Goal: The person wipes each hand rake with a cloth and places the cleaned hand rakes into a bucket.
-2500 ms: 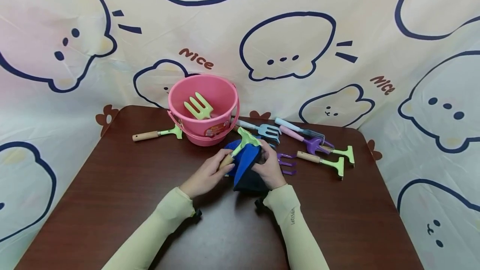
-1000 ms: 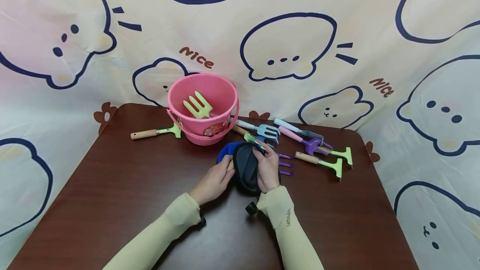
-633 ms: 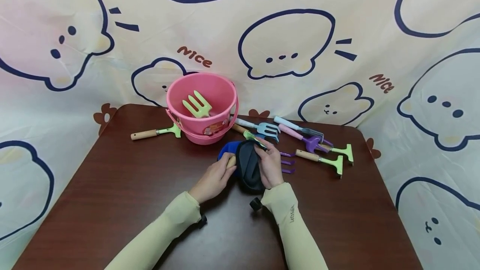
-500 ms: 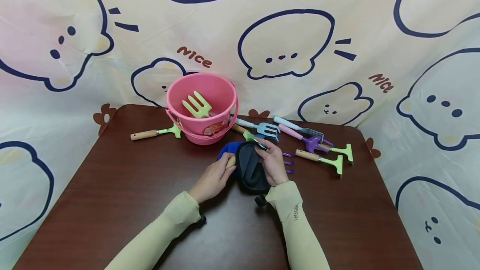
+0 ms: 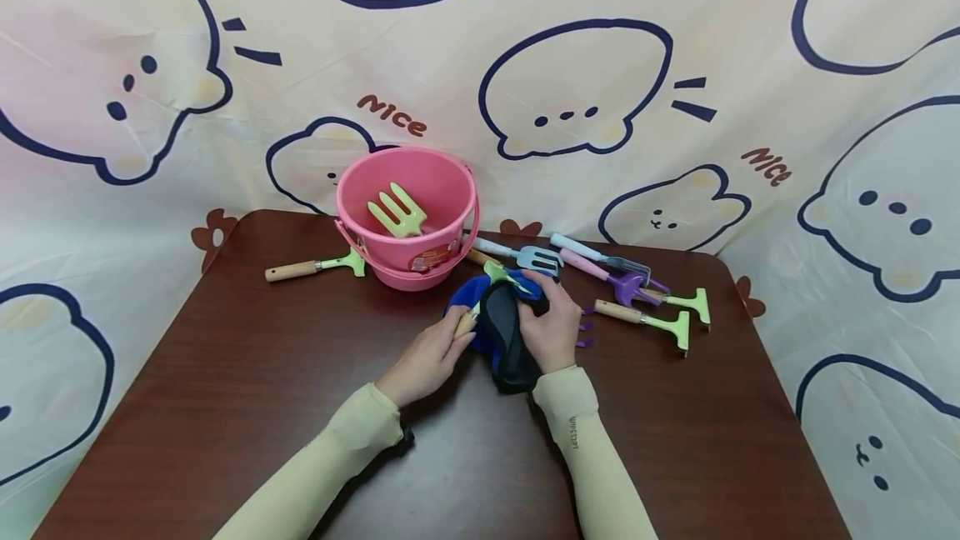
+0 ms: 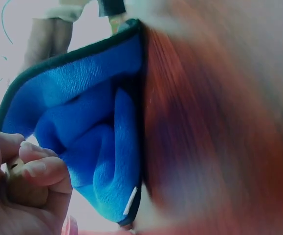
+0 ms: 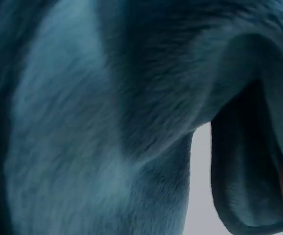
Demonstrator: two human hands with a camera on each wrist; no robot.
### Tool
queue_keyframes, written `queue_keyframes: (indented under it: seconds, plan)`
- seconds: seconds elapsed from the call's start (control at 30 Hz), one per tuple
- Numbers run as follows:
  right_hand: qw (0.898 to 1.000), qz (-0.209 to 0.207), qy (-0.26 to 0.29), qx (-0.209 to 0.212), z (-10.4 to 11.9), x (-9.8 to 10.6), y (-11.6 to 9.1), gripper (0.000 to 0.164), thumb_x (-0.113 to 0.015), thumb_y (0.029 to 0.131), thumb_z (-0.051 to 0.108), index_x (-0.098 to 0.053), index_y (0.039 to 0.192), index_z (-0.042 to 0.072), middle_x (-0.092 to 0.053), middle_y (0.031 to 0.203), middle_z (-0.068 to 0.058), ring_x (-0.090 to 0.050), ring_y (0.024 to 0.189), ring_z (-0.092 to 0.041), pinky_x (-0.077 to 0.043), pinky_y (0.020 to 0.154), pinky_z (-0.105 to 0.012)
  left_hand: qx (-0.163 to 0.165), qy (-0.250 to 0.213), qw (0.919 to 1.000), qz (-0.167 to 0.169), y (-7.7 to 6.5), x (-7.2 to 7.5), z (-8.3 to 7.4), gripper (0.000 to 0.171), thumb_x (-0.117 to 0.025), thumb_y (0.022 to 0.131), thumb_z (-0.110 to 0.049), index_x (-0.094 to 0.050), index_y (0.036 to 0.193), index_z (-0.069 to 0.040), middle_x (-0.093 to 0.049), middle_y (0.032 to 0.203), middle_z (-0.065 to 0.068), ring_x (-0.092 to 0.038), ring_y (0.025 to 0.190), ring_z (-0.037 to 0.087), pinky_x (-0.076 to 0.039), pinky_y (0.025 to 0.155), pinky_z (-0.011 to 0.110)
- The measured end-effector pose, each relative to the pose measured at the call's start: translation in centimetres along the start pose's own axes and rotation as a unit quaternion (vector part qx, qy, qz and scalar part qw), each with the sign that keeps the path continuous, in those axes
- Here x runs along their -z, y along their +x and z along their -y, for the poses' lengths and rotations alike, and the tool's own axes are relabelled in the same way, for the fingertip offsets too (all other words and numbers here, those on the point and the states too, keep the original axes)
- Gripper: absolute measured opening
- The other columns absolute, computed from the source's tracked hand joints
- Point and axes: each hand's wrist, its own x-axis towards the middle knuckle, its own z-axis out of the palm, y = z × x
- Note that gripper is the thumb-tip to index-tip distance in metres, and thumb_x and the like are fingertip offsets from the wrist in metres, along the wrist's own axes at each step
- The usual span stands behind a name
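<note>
My left hand (image 5: 423, 361) grips the wooden handle of a small garden rake (image 5: 467, 322) with a light-green head, over the middle of the table. A thick cloth (image 5: 504, 332), bright blue on one face and dark green on the other, is folded about the rake's head. My right hand (image 5: 553, 327) pinches this cloth near the head, its fingertips at the upper edge. In the left wrist view the fingers curl round the handle end (image 6: 29, 188), beside the cloth's blue face (image 6: 92, 112). Dark cloth (image 7: 77, 127) fills most of the right wrist view.
A pink bucket (image 5: 408, 252) holding a green fork (image 5: 400, 212) stands behind my left hand. Left of it lies another green tool (image 5: 315, 266). Several blue, purple and green tools lie at right, including a pale-blue fork (image 5: 536, 258) and a green rake (image 5: 648, 322).
The cloth has turned from spread over the rake's head to folded with its dark face toward me. My right hand has shifted along it; my left hand keeps the handle.
</note>
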Motion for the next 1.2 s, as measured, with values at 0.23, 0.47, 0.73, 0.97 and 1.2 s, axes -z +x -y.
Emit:
queue_keyframes:
  seconds: [0.23, 0.47, 0.73, 0.97, 1.2]
  plan:
    - [0.986, -0.048, -0.080, 0.140, -0.2, -0.2, -0.2, 0.043, -0.073, 0.076, -0.008, -0.076, 0.117, 0.004, -0.070, 0.080, -0.017, -0.056, 0.066, -0.030, -0.048, 0.054, -0.040, 0.017, -0.026, 0.9994, 0.013, 0.1, -0.3, -0.1, 0.026, -0.056, 0.108, -0.016, -0.048, 0.131, -0.008, -0.048, 0.091, 0.003, -0.052, 0.081, 0.017, -0.044, 0.071, 0.032]
    - [0.975, -0.065, -0.094, 0.191, -0.2, -0.1, -0.1, 0.041, -0.076, 0.076, -0.007, -0.075, 0.116, 0.003, -0.070, 0.072, -0.015, -0.053, 0.063, -0.028, -0.048, 0.054, -0.039, 0.022, -0.031, 0.9992, 0.014, 0.2, -0.4, 0.0, 0.025, -0.057, 0.107, -0.015, -0.048, 0.130, -0.008, -0.048, 0.091, 0.004, -0.052, 0.081, 0.017, -0.045, 0.072, 0.032]
    - [0.974, -0.080, -0.065, 0.203, -0.3, 0.0, 0.0, 0.042, -0.078, 0.077, -0.007, -0.076, 0.118, 0.003, -0.071, 0.072, -0.016, -0.054, 0.063, -0.029, -0.049, 0.057, -0.040, 0.003, -0.028, 0.9995, 0.016, 0.2, 0.0, 0.2, 0.033, -0.054, 0.109, -0.016, -0.047, 0.139, -0.005, -0.052, 0.096, 0.006, -0.054, 0.087, 0.020, -0.048, 0.078, 0.035]
    - [0.973, -0.087, -0.033, 0.212, 0.2, 0.4, 0.3, 0.043, -0.076, 0.078, -0.009, -0.077, 0.119, 0.006, -0.076, 0.084, -0.016, -0.058, 0.068, -0.030, -0.054, 0.065, -0.042, 0.015, -0.044, 0.9985, 0.029, 0.2, 0.5, -0.1, 0.035, -0.052, 0.109, -0.018, -0.045, 0.142, -0.007, -0.051, 0.095, 0.007, -0.054, 0.088, 0.021, -0.047, 0.078, 0.036]
    - [0.970, -0.100, -0.010, 0.221, 0.0, 0.5, 0.4, 0.037, -0.078, 0.081, -0.006, -0.078, 0.116, 0.007, -0.079, 0.099, -0.017, -0.069, 0.084, -0.036, -0.059, 0.078, -0.047, 0.025, -0.038, 0.9987, 0.024, 0.2, 0.6, -0.2, 0.034, -0.054, 0.108, -0.017, -0.046, 0.141, -0.008, -0.051, 0.096, 0.006, -0.055, 0.088, 0.021, -0.050, 0.077, 0.035]
